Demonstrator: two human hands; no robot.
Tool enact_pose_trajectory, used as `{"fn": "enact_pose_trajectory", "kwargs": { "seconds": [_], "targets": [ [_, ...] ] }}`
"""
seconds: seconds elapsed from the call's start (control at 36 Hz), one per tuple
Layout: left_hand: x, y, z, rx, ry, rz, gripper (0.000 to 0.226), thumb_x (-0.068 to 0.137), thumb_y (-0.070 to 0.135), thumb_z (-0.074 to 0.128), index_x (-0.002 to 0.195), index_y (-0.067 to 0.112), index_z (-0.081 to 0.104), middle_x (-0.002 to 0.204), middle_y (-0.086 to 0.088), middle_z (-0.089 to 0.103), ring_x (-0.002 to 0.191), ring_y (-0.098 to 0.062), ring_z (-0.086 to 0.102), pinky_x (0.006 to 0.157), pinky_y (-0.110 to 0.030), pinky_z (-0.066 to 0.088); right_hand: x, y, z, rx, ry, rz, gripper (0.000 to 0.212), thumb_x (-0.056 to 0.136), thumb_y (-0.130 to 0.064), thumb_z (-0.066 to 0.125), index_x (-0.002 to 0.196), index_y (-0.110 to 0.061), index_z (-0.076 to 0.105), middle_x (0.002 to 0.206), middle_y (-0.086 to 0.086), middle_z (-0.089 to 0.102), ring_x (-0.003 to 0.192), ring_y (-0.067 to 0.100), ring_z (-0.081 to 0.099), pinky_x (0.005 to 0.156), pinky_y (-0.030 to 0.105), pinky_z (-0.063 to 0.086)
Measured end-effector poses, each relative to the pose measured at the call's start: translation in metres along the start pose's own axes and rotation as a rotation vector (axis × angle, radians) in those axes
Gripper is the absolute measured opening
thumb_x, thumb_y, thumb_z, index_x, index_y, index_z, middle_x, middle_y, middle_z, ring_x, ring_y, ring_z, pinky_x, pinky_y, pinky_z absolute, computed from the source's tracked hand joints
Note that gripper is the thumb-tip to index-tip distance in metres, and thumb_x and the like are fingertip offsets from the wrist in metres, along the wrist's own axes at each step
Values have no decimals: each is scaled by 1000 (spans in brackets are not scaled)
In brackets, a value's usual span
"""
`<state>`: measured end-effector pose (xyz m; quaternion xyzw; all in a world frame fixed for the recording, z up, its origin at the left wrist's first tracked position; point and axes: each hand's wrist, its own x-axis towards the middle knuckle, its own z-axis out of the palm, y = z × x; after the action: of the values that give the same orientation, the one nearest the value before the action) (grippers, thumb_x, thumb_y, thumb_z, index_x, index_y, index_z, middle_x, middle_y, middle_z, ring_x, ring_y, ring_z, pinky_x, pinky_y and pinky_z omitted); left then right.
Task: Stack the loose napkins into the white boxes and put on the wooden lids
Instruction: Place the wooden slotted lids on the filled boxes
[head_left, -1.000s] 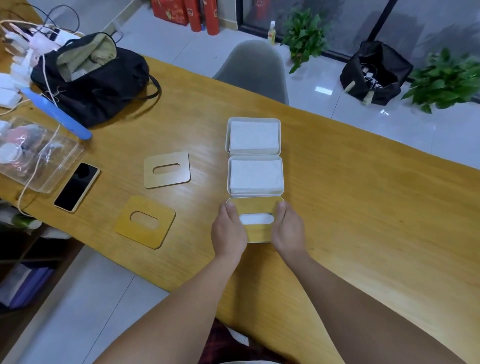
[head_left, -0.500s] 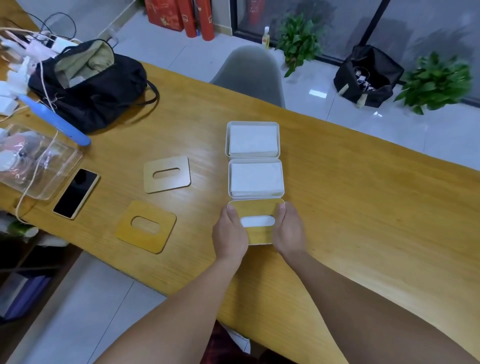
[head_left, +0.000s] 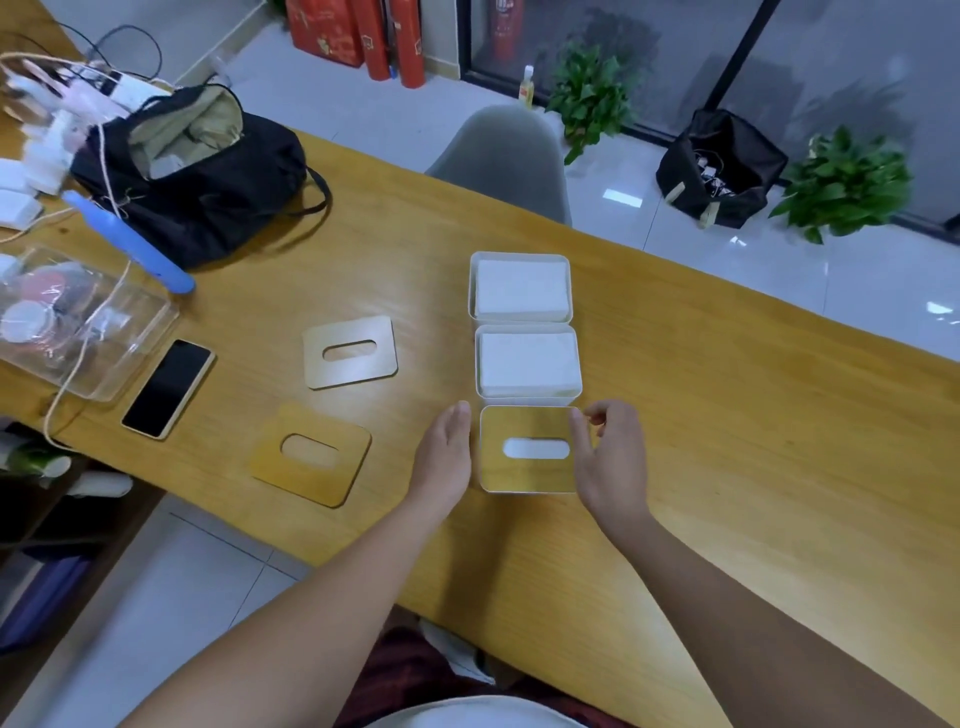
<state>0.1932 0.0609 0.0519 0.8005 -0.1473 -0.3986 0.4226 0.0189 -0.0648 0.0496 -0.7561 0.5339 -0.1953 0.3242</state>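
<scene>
Three white boxes stand in a row on the wooden table. The far box and the middle box are uncovered and filled with white napkins. The nearest box wears a wooden lid with an oval slot showing white napkin. My left hand rests flat beside the box's left side, fingers straight, holding nothing. My right hand hovers at the lid's right edge with fingers loosely curled and apart. Two loose wooden lids lie to the left: a pale lid and a darker lid.
A black phone, a clear plastic container, a blue tool and a black bag with cables occupy the table's left. A grey chair stands across the table. The table's near edge runs just below my wrists.
Both hands have come off the near box's lid and spread outward to its sides. The lid stays seated on the box.
</scene>
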Motion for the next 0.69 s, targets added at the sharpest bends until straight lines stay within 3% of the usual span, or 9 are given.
{"fn": "enact_pose_trajectory", "kwargs": {
  "seconds": [0.14,0.25,0.39,0.47,0.53,0.58,0.69],
  "targets": [
    [11,3,-55,24,23,12,51,114,57,39,150,27,58,145,13,61,131,-6,54,106,-28,37,-5,-66,23,8,-87,-250,18,110,-41,56,113,-24,61,108,-13,56,104,9,55,92,36,50],
    [30,3,-102,31,71,15,44,114,53,43,143,28,63,134,14,65,126,-10,59,100,-29,39,-1,-121,66,49,-199,-292,26,109,-41,59,124,-21,63,116,-10,57,102,9,58,92,33,52],
    [67,-11,-155,102,135,7,52,115,54,39,153,24,56,150,6,59,135,-14,55,103,-31,39,7,-173,120,9,-351,-228,44,107,-48,60,142,-22,60,131,-6,58,108,6,59,95,31,50],
    [87,-23,-183,125,175,6,56,113,54,44,157,20,53,158,-1,54,145,-21,51,115,-37,42,16,-196,149,-2,-424,-137,53,107,-46,61,149,-14,56,139,3,60,119,16,61,101,30,48],
    [98,-29,-198,128,184,-12,58,113,52,49,161,21,48,164,-1,45,151,-21,44,122,-40,39,24,-206,166,29,-475,-48,52,107,-43,63,146,-9,58,125,0,63,116,18,60,102,34,50],
    [110,-33,-210,124,177,-28,61,111,52,52,164,23,43,167,0,40,155,-21,41,125,-43,37,33,-212,182,31,-503,-14,43,105,-46,64,134,-14,66,110,-10,62,109,15,60,101,38,53],
    [131,-38,-225,161,143,-53,68,110,54,54,168,22,35,170,0,38,158,-25,36,125,-47,36,65,-161,251,-27,-502,45,51,88,-73,61,121,-34,67,116,-4,70,114,22,63,98,47,57]
  ]
}}
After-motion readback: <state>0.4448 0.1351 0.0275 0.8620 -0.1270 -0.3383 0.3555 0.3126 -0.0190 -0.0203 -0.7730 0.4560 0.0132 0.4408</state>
